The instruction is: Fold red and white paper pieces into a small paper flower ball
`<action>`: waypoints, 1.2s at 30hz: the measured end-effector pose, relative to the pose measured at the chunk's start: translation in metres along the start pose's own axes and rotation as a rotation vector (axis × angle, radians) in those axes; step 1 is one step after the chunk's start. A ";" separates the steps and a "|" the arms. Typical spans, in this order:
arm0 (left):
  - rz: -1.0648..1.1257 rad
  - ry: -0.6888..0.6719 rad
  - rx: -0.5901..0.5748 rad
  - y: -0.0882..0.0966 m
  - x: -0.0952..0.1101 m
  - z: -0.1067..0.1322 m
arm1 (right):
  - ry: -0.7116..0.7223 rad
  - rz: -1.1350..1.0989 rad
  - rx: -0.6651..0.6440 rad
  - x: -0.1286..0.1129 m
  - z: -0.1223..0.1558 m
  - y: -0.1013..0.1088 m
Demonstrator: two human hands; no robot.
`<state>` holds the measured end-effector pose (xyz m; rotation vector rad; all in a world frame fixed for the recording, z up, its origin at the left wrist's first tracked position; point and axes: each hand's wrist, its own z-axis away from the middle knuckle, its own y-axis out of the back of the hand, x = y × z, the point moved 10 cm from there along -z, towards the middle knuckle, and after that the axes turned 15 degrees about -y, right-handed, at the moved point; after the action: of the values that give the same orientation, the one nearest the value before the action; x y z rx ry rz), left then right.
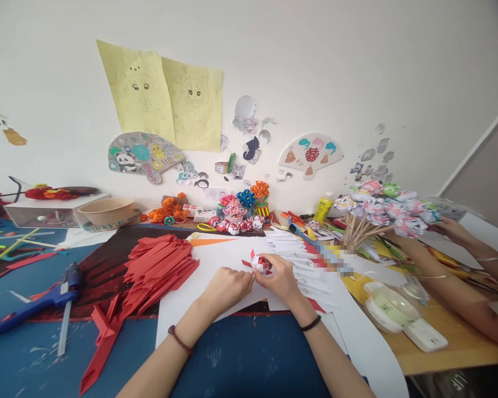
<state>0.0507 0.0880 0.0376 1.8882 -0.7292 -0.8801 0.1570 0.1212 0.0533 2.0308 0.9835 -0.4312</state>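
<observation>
The left hand (232, 286) and right hand (281, 277) pinch a small red-and-white folded-paper piece (259, 262) right of the heaped red paper strips (160, 271), apparently mid-assembly, which calls for steady, fine pressure next.

Ball (258, 261): folded paper, creased. Red strips (160, 268): matt paper. White strips (290, 255): smooth paper, folded. Glue gun (60, 296): smooth blue plastic. Bottle (392, 309): clear plastic, glossy. Worktop (460, 349), right side: smooth, wood-grained. Wall (357, 66): matt white.
</observation>
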 end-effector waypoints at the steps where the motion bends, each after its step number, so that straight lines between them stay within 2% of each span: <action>1: -0.006 0.023 0.010 0.004 -0.003 0.002 | -0.003 -0.020 -0.002 0.000 -0.001 0.001; 5: -0.020 0.192 0.094 0.022 -0.024 0.014 | -0.007 -0.064 -0.047 0.000 -0.006 0.002; 8: -0.031 0.243 0.139 0.030 -0.030 0.018 | 0.001 -0.043 -0.069 -0.002 -0.007 0.002; 15: -0.225 0.046 0.139 0.023 -0.008 0.007 | 0.091 -0.036 -0.167 -0.018 -0.003 -0.004; 20: -0.330 -0.053 0.156 0.021 0.005 0.007 | -0.004 -0.015 -0.065 -0.005 -0.007 0.001; 24: -0.412 -0.137 0.166 0.023 0.019 0.005 | 0.010 -0.012 -0.071 -0.003 -0.007 -0.002; 31: -0.486 -0.178 0.172 0.024 0.030 0.002 | -0.008 -0.079 -0.167 0.003 -0.006 -0.010; 36: -0.497 -0.178 0.169 0.024 0.031 0.000 | 0.000 0.001 -0.073 0.000 -0.004 0.001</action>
<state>0.0650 0.0541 0.0507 2.2076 -0.4490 -1.3444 0.1579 0.1243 0.0566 1.9656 0.9845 -0.3887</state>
